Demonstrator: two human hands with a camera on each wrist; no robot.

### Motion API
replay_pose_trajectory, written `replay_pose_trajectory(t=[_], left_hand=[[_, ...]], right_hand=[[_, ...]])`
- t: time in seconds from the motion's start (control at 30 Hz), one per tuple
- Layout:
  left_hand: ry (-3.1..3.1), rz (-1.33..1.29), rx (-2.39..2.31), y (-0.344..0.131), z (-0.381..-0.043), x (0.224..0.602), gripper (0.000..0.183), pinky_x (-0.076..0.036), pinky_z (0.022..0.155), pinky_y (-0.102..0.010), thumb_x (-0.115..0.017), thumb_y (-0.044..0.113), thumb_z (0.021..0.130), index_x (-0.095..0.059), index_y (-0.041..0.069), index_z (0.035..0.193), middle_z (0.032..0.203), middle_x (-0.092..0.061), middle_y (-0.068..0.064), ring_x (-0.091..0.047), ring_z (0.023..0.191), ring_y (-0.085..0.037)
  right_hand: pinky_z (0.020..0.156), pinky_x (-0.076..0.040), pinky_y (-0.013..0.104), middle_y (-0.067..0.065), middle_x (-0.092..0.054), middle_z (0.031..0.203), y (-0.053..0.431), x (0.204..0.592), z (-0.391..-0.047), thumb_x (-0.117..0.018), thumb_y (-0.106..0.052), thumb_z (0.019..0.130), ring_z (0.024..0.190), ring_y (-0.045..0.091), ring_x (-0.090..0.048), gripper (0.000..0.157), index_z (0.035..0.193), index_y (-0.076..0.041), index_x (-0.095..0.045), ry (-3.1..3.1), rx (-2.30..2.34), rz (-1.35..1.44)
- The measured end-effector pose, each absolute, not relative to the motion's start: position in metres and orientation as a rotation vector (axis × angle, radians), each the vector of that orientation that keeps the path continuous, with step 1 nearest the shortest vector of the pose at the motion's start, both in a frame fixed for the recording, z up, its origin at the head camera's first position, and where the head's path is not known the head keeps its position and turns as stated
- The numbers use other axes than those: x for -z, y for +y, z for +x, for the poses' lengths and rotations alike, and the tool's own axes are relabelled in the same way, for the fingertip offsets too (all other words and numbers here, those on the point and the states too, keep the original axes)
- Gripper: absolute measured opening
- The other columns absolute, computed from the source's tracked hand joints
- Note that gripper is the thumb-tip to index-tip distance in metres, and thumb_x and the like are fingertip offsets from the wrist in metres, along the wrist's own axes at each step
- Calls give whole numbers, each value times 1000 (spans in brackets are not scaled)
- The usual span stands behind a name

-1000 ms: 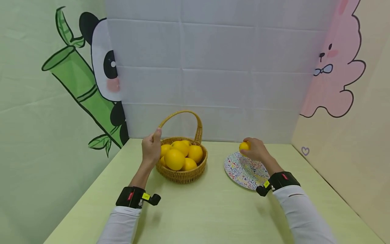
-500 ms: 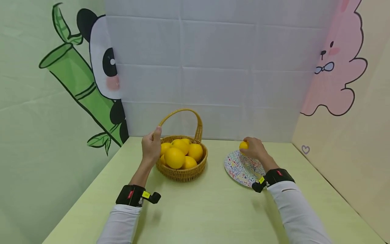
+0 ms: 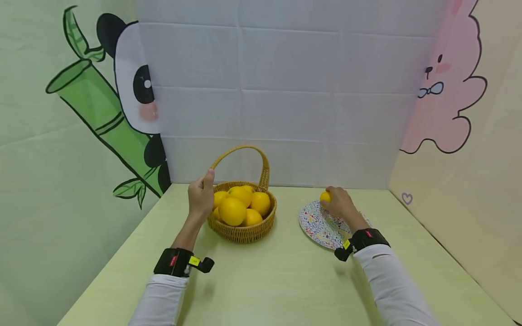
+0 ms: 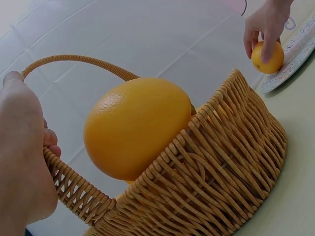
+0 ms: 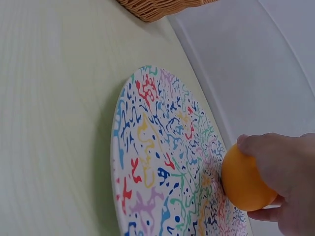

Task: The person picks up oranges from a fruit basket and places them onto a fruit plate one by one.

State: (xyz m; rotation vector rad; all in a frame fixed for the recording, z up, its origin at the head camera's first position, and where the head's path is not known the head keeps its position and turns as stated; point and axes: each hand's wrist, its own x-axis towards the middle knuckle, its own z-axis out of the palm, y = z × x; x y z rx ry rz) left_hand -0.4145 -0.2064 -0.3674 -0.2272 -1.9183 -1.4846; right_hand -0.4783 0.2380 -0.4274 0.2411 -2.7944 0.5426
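A wicker basket (image 3: 242, 234) full of several oranges (image 3: 232, 211) stands left of centre on the table. My left hand (image 3: 200, 199) grips the left side of its arched handle (image 3: 244, 147), as the left wrist view also shows. To the right lies a round plate (image 3: 316, 226) with a multicoloured squiggle pattern. My right hand (image 3: 340, 202) holds a single orange (image 5: 243, 179) at the far part of the plate, thumb and fingers around it. In the right wrist view that orange sits right at the plate's patterned surface (image 5: 162, 162).
The pale table (image 3: 261, 290) ends at a grey-white cloth backdrop (image 3: 285, 113). A panda and bamboo drawing (image 3: 102, 104) covers the left wall, a pink animal drawing (image 3: 448, 104) the right. A band with a small camera (image 3: 174, 262) circles each wrist.
The right forearm has shifted slightly to the left, and the hand with the orange has lowered a little toward the plate. The left hand stays on the basket handle.
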Motion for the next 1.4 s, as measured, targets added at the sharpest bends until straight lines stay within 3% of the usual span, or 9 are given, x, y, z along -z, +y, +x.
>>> replay_pose_trajectory(t=[0.2,0.6,1.2,1.4], left_hand=[[-1919,-239,1479,-212,-432,377,61,-15,40,-23,-49,47,108,-33,11,61,51,-25,4,-18,38,-2],[-1917,-275,1472,-213,-432,378,67,-16,39,-24,-48,60,103,-35,12,60,51,-27,4,-22,40,-11],[-1893,-307,1460,-213,-433,379,66,-15,39,-23,-49,56,105,-33,12,59,50,-26,5,-20,40,-9],[-1905,-280,1472,-213,-432,380,66,-15,39,-23,-48,58,104,-33,12,60,50,-26,5,-20,40,-10]], right_hand=[[89,-52,54,30,-52,136,234,424,-474,-67,-27,100,109,42,-54,64,150,6,-44,-2840,-480,237],[85,-54,56,30,-48,141,228,426,-475,-65,-31,101,110,44,-53,62,151,-1,-45,-2907,-375,222],[82,-54,52,28,-49,138,223,416,-464,-65,-38,99,104,40,-54,70,155,-2,-42,-2976,-369,265],[86,-52,54,29,-45,145,224,414,-463,-64,-41,100,113,43,-53,72,156,-2,-40,-2963,-341,286]])
